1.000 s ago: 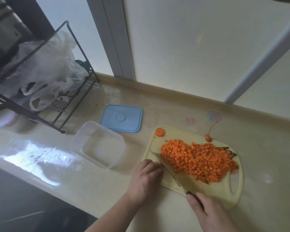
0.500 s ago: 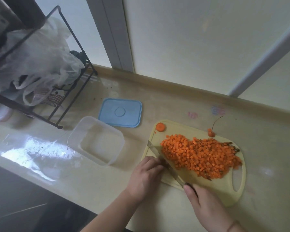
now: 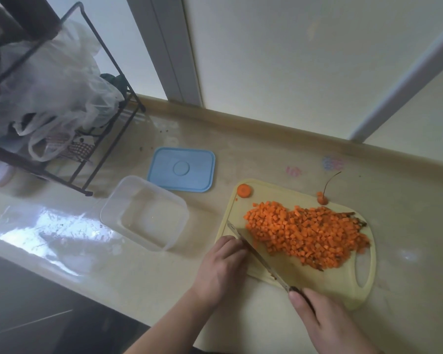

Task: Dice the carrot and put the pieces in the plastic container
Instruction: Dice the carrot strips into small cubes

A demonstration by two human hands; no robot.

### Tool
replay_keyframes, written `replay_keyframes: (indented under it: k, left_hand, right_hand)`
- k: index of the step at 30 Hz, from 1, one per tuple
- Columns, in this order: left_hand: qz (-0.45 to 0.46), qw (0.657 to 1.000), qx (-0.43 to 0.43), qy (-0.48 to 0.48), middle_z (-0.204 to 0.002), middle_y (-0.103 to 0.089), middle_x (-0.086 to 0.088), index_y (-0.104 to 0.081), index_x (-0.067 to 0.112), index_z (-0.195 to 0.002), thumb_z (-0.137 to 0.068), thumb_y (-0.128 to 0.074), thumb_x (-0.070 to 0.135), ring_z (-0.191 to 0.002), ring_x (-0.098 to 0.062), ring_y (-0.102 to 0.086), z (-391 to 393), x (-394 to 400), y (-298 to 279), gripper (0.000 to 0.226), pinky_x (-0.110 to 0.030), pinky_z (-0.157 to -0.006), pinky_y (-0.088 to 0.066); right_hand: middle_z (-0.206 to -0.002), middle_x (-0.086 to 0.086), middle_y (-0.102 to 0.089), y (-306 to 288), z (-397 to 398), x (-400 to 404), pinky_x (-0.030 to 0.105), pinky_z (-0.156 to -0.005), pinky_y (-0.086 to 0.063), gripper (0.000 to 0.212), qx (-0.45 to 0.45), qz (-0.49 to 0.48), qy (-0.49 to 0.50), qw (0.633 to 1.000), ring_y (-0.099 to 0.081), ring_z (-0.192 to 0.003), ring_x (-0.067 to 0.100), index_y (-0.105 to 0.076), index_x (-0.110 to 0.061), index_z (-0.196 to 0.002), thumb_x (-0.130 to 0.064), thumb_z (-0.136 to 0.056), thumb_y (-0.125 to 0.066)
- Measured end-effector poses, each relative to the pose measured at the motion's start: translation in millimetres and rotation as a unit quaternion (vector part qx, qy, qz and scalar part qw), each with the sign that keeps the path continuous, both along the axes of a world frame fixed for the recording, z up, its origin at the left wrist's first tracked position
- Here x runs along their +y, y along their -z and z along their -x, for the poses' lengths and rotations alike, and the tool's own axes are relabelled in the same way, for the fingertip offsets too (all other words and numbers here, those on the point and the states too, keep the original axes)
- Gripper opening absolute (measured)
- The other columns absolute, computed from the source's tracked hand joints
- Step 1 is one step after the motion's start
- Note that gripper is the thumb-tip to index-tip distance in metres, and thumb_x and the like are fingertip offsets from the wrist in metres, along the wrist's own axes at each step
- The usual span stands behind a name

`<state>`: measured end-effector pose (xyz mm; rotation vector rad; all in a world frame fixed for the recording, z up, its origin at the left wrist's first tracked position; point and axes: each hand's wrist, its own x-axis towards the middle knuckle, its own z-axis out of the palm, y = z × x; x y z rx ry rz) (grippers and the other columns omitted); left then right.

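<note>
A heap of diced carrot (image 3: 307, 235) covers the middle of a pale yellow cutting board (image 3: 343, 284). My right hand (image 3: 325, 325) grips the dark handle of a knife (image 3: 256, 254), whose blade lies flat on the board along the heap's left side. My left hand (image 3: 221, 267) rests on the board's near left corner, fingers curled next to the blade. The clear plastic container (image 3: 143, 213) stands to the left of the board with nothing in it. A round carrot end (image 3: 244, 190) and the carrot tip with its root (image 3: 322, 199) lie at the board's far edge.
The container's blue lid (image 3: 181, 169) lies flat behind the container. A black wire rack (image 3: 108, 139) stuffed with plastic bags stands at the far left. The counter's front edge runs diagonally at lower left; a window wall rises behind.
The knife blade has slid to the right and forward along the board, pushing the heap's left edge together. My left hand stays at the board's corner.
</note>
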<state>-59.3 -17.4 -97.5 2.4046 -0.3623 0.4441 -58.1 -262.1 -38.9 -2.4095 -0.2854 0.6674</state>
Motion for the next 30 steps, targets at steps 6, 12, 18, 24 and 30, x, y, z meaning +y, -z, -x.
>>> replay_keyframes:
  k: [6, 12, 18, 24, 30]
  left_hand:
    - [0.011, 1.0, 0.001, 0.001, -0.107, -0.066, -0.001, -0.074, 0.009, -0.095, -0.098, -0.061, 0.016, -0.096, -0.024, -0.06, 0.0, -0.2, 1.5, 0.015, -0.028, -0.086, -0.052]
    - [0.032, 0.999, 0.01, -0.004, -0.108, -0.065, -0.001, -0.073, 0.009, -0.099, -0.103, -0.056, 0.02, -0.095, -0.024, -0.063, 2.6, 0.5, 2.6, 0.021, -0.027, -0.086, -0.052]
    - [0.016, 1.0, 0.019, -0.01, -0.107, -0.063, -0.001, -0.072, 0.01, -0.099, -0.096, -0.065, 0.01, -0.089, -0.026, -0.061, 5.7, 1.3, 4.5, 0.008, -0.031, -0.079, -0.051]
    - [0.0, 1.0, 0.017, -0.013, -0.106, -0.069, -0.002, -0.073, 0.01, -0.098, -0.103, -0.052, 0.022, -0.09, -0.023, -0.062, 4.9, 2.9, 4.3, 0.025, -0.03, -0.079, -0.052]
    - [0.009, 1.0, 0.008, -0.019, -0.106, -0.071, 0.0, -0.074, 0.01, -0.094, -0.106, -0.046, 0.026, -0.091, -0.022, -0.063, 2.7, 1.0, 2.9, 0.034, -0.028, -0.082, -0.053]
  right_hand:
    - [-0.085, -0.007, -0.066, 0.6, 4.7, 6.1, 0.029, -0.079, -0.048, 0.085, -0.035, 0.028, -0.008, 0.999, -0.06, -0.087, 0.002, -0.056, -0.023, -0.078, -0.087, -0.076, -0.001]
    - [-0.064, 0.002, -0.059, 0.6, -16.2, 31.4, 0.035, -0.061, -0.042, 0.082, -0.007, -0.021, 0.0, 1.0, -0.057, -0.063, 0.011, -0.05, -0.021, -0.07, -0.088, -0.075, -0.004]
    - [-0.066, 0.001, -0.06, -4.5, -7.1, 19.5, 0.039, -0.067, -0.046, 0.083, 0.0, -0.05, 0.011, 0.999, -0.058, -0.066, 0.009, -0.055, -0.017, -0.072, -0.088, -0.077, -0.012]
    - [-0.065, -0.002, -0.059, -5.1, -0.8, 11.9, 0.035, -0.062, -0.042, 0.078, -0.002, -0.028, 0.001, 1.0, -0.055, -0.062, 0.008, -0.046, -0.02, -0.066, -0.088, -0.077, -0.01]
    - [-0.077, -0.001, -0.065, 1.6, 1.2, 17.8, 0.039, -0.074, -0.049, 0.085, -0.015, 0.012, -0.023, 1.0, -0.062, -0.079, 0.01, -0.055, -0.021, -0.079, -0.085, -0.077, 0.001]
